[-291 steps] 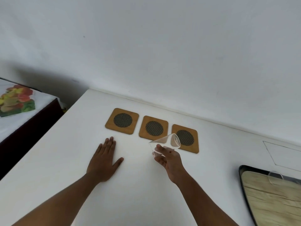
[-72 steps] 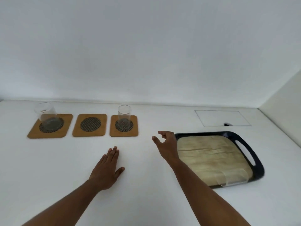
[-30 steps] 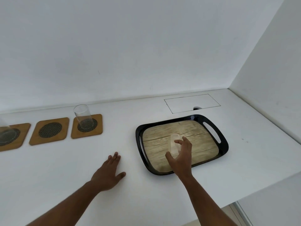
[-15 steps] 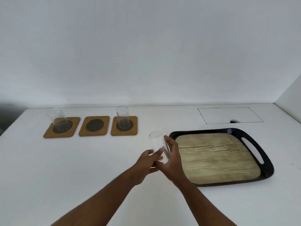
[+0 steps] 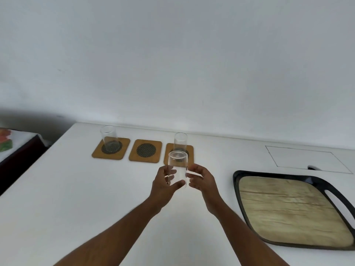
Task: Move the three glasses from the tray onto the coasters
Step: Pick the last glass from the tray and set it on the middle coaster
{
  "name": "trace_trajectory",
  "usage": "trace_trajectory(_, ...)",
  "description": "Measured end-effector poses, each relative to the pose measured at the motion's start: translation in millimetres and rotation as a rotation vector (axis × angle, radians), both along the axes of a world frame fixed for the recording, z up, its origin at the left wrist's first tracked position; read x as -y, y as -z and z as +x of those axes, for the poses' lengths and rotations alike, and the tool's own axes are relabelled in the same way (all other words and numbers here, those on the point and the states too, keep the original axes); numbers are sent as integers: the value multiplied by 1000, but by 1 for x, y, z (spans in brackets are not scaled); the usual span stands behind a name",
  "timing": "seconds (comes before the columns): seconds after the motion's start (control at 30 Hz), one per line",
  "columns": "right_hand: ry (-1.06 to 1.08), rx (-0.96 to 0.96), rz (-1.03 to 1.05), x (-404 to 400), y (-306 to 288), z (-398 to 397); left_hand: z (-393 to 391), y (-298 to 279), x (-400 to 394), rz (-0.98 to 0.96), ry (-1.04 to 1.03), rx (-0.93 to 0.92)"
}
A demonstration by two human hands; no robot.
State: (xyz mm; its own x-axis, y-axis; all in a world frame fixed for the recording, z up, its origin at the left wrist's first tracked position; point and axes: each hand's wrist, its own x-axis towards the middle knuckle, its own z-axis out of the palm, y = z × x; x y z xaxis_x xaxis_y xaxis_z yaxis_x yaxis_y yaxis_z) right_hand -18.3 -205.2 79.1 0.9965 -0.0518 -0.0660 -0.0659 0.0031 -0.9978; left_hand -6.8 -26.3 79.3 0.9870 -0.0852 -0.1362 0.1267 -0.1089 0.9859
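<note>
On the white counter [image 5: 76,198] we hold the third glass [image 5: 177,167] upright, left hand [image 5: 163,186] gripping it, right hand [image 5: 201,181] open just beside. The tray [image 5: 288,248] sits empty. Beyond, two glasses already stand on the outer coasters; only the middle coaster [image 5: 145,150] remains.

Showing two bare forearms, sleeveless up to the frame edge.
Wearing nothing on left hand [image 5: 163,186] or right hand [image 5: 201,180]: ringless, watchless, gloveless.

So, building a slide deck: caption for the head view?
Left hand grips the last glass, right hand open beside it; middle coaster free, tray emptied.
</note>
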Motion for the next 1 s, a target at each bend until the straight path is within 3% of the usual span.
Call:
trace_trajectory(0.17,-69,24,-262,-54,-6,25,12,7,-36,131,-17,206)
trace_trajectory(0.37,-18,111,-405,-101,1,52,32,17,-78,209,-15,261)
trace_trajectory(0.53,3,126,-536,-132,4,82,44,47,-138,548,80,212)
trace_trajectory(0.7,60,76,-567,-152,7,123,53,90,-207,918,108,260)
trace_trajectory(1.0,157,-2,-599,-175,20,192,59,115,-236,1119,172,369)
